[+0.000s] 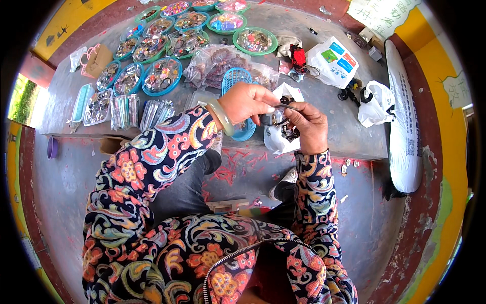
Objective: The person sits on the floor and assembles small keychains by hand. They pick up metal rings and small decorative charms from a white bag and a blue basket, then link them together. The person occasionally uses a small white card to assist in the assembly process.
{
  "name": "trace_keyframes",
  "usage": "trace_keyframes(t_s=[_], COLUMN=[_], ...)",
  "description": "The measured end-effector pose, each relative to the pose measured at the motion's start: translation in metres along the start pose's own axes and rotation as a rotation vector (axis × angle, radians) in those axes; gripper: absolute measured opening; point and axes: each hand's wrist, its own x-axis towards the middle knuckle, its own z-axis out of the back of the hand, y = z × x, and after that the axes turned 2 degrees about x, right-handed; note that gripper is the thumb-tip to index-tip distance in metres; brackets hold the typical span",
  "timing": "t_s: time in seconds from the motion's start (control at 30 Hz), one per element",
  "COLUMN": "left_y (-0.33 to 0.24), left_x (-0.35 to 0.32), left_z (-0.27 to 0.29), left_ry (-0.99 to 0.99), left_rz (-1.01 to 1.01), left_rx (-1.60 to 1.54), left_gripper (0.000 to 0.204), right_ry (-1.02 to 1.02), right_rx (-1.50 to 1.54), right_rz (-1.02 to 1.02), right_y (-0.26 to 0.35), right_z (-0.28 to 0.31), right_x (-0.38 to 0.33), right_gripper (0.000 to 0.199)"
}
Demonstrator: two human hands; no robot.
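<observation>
Both hands meet above the white bag (276, 139), left hand (246, 103) and right hand (307, 125) fingers pinched on a small dark piece (273, 117), keeping it over the bag's mouth.

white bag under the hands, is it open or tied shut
Open: the white bag gapes at its mouth, dark small pieces showing inside, below the left hand and right hand.
</observation>
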Motion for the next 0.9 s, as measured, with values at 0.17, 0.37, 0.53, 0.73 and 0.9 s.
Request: trace_keyframes(t_s=[0.17, 0.37, 0.53, 0.73, 0.9], left_y=[-0.006, -0.017, -0.009, -0.005, -0.003], left_x=[0.004, -0.002, 0.000, 0.003, -0.001], left_z=[0.002, 0.006, 0.012, 0.007, 0.009], left_ry=[-0.224, -0.082, 0.014, -0.223, -0.157], left_rz=[0.046, 0.299, 0.185, 0.242, 0.283], left_rx=[-0.033, -0.549, -0.750, -0.599, -0.354], left_gripper=[0.032, 0.035, 0.019, 0.020, 0.020], right_ry=[-0.090, -0.094, -0.076, 0.037, -0.074], right_rx=[-0.242, -0.633, -0.699, -0.751, -0.298], right_rz=[0.412, 0.783, 0.907, 0.836, 0.388], right_y=[-0.003, 0.006, -0.001, -0.008, -0.012], right_z=[0.007, -0.016, -0.017, -0.011, -0.009], right_x=[0.001, -0.011, -0.009, -0.004, -0.002], right_gripper=[0.014, 0.022, 0.024, 0.032, 0.030])
